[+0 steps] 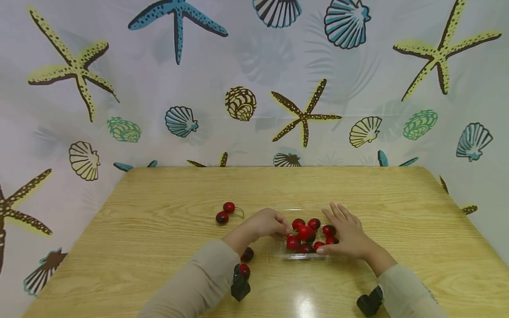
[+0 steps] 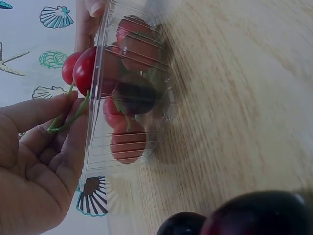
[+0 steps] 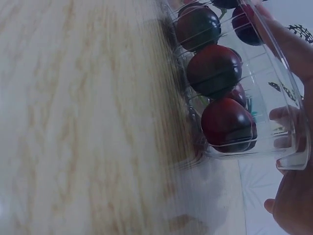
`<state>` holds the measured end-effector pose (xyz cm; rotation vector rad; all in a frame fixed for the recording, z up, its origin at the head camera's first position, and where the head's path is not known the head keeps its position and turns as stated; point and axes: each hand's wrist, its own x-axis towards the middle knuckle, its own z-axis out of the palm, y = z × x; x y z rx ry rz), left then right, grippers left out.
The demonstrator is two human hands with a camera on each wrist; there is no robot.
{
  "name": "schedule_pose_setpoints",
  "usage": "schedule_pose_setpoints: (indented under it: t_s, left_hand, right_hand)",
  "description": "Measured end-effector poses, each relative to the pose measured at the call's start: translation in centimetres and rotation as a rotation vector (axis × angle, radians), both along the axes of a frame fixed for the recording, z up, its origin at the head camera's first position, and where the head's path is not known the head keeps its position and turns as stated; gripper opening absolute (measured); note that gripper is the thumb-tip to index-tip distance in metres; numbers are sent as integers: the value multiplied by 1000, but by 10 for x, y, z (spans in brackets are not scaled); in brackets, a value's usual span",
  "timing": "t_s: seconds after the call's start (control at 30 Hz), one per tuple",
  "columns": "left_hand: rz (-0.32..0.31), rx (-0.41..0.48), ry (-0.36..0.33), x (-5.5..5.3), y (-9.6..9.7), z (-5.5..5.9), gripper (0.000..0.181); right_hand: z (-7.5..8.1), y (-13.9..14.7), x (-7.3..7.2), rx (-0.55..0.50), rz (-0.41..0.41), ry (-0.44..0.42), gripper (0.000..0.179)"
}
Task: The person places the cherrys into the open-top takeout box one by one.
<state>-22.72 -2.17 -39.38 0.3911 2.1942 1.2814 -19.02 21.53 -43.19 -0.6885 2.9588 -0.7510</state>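
My left hand is at the left side of a clear plastic container filled with several red and dark cherries. In the left wrist view, its thumb and fingers pinch the green stems of a pair of cherries, which hang at the container's rim. My right hand rests on the container's right side, fingers spread and fairly straight, the thumb over the near edge. From the right wrist, the dark cherries show through the ribbed container wall, with fingers behind it.
On the wooden table, two joined cherries lie left of the container. Two more cherries are close by my left sleeve. A curtain printed with shells and starfish hangs behind the table.
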Motion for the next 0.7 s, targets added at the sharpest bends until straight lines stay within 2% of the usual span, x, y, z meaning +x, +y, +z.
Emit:
schedule_pose_setpoints:
  t_s: [0.43,0.7]
  left_hand:
    - [-72,-78,26,-3,4,1,6]
    - [-28,-57,17,-4,3,0,9]
  right_hand:
    - [0,0,-1,0,8,0,99]
    - [0,0,0,-2,-2,-13,98]
